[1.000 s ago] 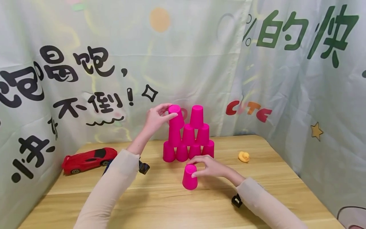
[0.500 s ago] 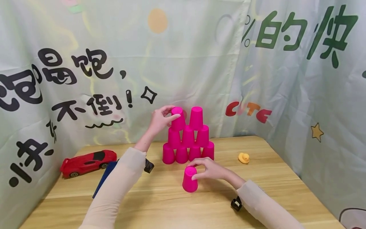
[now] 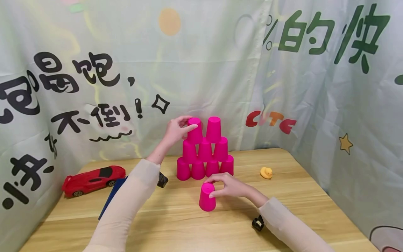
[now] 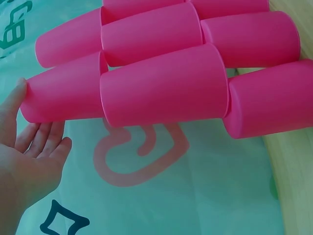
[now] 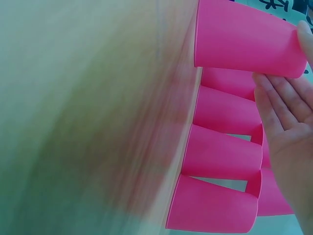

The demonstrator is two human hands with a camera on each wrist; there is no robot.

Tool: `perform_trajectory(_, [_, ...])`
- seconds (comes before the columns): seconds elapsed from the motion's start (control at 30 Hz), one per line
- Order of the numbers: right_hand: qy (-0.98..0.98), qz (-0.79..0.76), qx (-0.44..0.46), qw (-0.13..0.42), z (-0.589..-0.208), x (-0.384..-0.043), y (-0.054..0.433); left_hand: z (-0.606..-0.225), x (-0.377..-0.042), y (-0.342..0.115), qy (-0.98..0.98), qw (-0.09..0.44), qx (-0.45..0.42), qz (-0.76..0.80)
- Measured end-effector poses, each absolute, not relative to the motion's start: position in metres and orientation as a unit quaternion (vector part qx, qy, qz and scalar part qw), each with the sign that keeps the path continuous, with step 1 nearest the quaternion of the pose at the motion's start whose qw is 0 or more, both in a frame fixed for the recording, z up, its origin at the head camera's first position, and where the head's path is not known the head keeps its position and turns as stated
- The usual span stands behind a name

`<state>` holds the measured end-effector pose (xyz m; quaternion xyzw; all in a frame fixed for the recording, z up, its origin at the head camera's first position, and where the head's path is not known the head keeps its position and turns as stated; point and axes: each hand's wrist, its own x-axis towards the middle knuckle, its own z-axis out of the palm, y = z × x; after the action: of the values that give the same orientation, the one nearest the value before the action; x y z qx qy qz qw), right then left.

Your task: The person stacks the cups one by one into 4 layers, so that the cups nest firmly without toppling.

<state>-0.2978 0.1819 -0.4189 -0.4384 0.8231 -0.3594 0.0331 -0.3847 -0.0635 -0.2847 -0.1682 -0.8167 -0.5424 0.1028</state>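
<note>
Pink cups stand upside down in a stepped stack (image 3: pixel 204 150) at the back of the table: several in the bottom row, three in the middle, two on top. My left hand (image 3: pixel 176 131) pinches the top-left cup (image 3: pixel 195 131) near its base, thumb on one side and fingers on the other. In the left wrist view this cup (image 4: pixel 66 90) sits against the middle-row cups. In front of the stack my right hand (image 3: pixel 231 185) holds a separate inverted pink cup (image 3: pixel 207 197) by its upper end, its rim at the tabletop. The right wrist view shows this cup (image 5: pixel 244 39) nearest.
At the left lies a red toy car (image 3: pixel 94 180), with a dark blue flat object (image 3: pixel 110 199) partly hidden under my left forearm. A yellow rubber duck (image 3: pixel 266 172) is on the right. Printed curtains (image 3: pixel 195 77) hang behind and beside the wooden table (image 3: pixel 189 231).
My left hand has shifted the top-left cup slightly right, closer to the other top cup and over the gap between two middle-row cups. The right hand keeps its grip in place.
</note>
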Motion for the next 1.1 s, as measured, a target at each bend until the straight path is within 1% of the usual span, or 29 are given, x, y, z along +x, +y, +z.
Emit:
perform_trajectory(0.4, [0.825, -0.363, -0.432, 0.039, -0.420, -0.297, 0.182, -0.288, -0.387, -0.066, -0.817, 0.081, -0.171, -0.545])
perform_trajectory(0.57, [0.822, -0.365, -0.436, 0.036, -0.419, -0.296, 0.182, -0.296, -0.385, -0.072, -0.794, 0.067, -0.180, -0.577])
perform_trajectory(0.63, [0.821, -0.366, -0.437, 0.033, -0.419, -0.296, 0.182, -0.302, -0.384, -0.077, -0.778, 0.064, -0.176, -0.599])
perform_trajectory(0.87, [0.825, -0.365, -0.431, 0.006, -0.420, -0.295, 0.190, -0.337, -0.378, -0.099, -0.756, 0.083, -0.153, -0.631])
perform_trajectory(0.97, [0.832, -0.371, -0.413, -0.004, -0.418, -0.292, 0.196, -0.355, -0.377, -0.109, -0.765, 0.075, -0.159, -0.620])
perform_trajectory(1.1, [0.833, -0.376, -0.403, -0.047, -0.412, -0.290, 0.205, -0.376, -0.375, -0.119, -0.779, 0.054, -0.167, -0.602])
